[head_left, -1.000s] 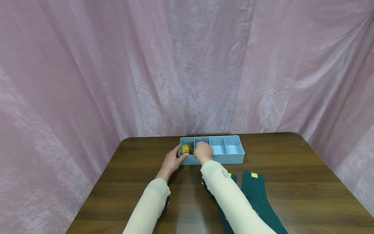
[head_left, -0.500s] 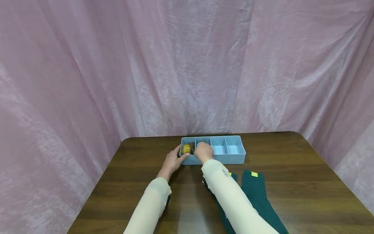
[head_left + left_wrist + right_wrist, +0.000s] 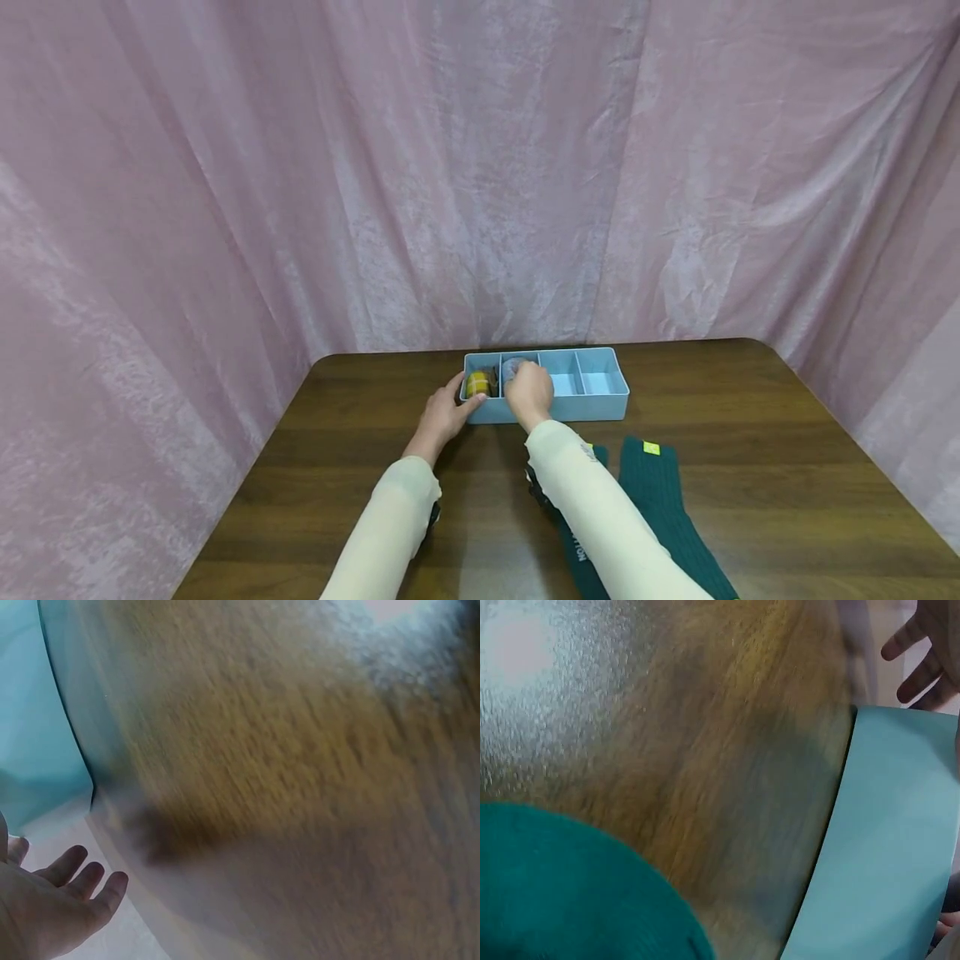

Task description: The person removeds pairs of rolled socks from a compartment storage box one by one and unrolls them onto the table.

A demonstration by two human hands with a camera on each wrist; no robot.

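A light blue box with several compartments in a row stands near the table's far edge. Its leftmost compartment holds a yellow checked roll with a brown part beside it, like rolled socks. My left hand spans the box's left front corner, thumb at the front rim; in the left wrist view its other fingers are spread past the box's end. In the second compartment lies a greyish-blue bundle. My right hand reaches over the front rim beside this bundle, its fingertips hidden behind the hand.
Two dark green ribbed socks with yellow labels lie flat in front of the box, one partly under my right forearm. Both right compartments show bare floors. A pink curtain hangs behind the wooden table.
My right hand has shifted slightly right within the box, and more of the greyish-blue bundle shows. My left hand stays at the box's left corner.
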